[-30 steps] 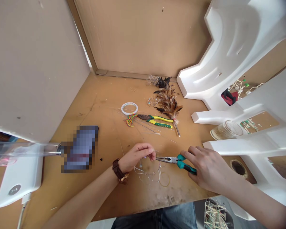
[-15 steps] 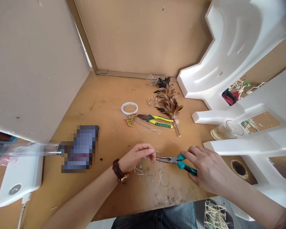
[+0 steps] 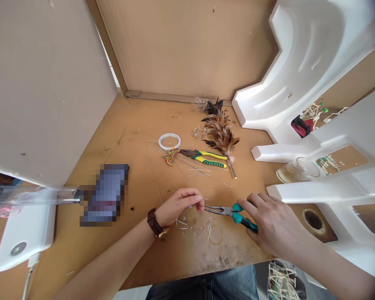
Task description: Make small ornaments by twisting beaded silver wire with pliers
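Note:
My left hand (image 3: 185, 204) is closed in a pinch on a thin wire ring strung with small beads (image 3: 195, 228), which hangs below the fingers near the table's front. Pale loops dangle along the ring. From the right, my right hand (image 3: 265, 221) grips long-nose pliers (image 3: 226, 211) with teal and black handles. Their narrow jaws point left and reach the fingertips of my left hand. Whether the tips clamp the wire is too small to tell. A yellowish loop (image 3: 216, 235) lies beside the beaded ring.
Beyond my hands lie yellow-green pliers (image 3: 203, 158), a white ring (image 3: 169, 141), coloured threads (image 3: 171, 156), loose wires and a feather duster (image 3: 220, 129). A phone-like blurred item (image 3: 106, 193) and a white device (image 3: 28, 233) are at left. At right, a glass (image 3: 300, 169) stands by white moulded foam (image 3: 303, 79).
Almost nothing differs. The pliers' handles and my right hand have shifted very slightly, while my left hand keeps its place with the beaded ring.

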Action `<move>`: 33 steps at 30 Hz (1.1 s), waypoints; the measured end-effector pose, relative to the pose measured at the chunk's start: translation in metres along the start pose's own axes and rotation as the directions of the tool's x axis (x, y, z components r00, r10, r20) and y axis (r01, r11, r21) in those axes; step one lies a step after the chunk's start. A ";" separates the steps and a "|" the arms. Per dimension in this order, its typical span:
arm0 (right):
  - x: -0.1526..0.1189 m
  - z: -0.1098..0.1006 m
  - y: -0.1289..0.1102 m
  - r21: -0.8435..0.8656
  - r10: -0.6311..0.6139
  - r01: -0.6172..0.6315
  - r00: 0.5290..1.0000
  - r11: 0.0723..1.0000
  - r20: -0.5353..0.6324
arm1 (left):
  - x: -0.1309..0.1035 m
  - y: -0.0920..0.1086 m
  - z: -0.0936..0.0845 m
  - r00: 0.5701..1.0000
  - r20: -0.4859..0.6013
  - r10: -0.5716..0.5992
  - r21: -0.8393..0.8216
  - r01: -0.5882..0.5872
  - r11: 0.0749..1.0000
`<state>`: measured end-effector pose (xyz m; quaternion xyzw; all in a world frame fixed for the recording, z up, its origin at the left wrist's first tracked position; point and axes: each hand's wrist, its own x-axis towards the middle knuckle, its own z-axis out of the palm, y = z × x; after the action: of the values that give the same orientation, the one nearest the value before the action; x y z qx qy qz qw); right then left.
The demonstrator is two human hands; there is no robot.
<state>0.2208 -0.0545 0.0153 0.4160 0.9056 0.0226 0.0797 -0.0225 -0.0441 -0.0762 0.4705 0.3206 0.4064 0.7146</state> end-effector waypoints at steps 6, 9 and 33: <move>-0.001 0.002 -0.001 0.013 0.018 -0.018 1.000 1.000 0.005 | 0.000 0.000 0.000 1.000 -0.001 0.005 -0.022 -0.005 1.000; -0.002 0.002 -0.002 0.022 0.029 -0.029 0.999 0.999 0.016 | 0.000 0.001 0.001 1.000 -0.001 0.008 -0.015 -0.008 1.000; -0.005 -0.003 0.002 0.064 0.100 -0.105 0.992 0.992 0.080 | 0.000 0.000 0.002 0.998 -0.061 0.030 -0.007 -0.030 1.000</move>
<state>0.2250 -0.0565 0.0194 0.4651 0.8795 -0.0203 0.0985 -0.0210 -0.0449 -0.0754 0.4600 0.3335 0.4323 0.7002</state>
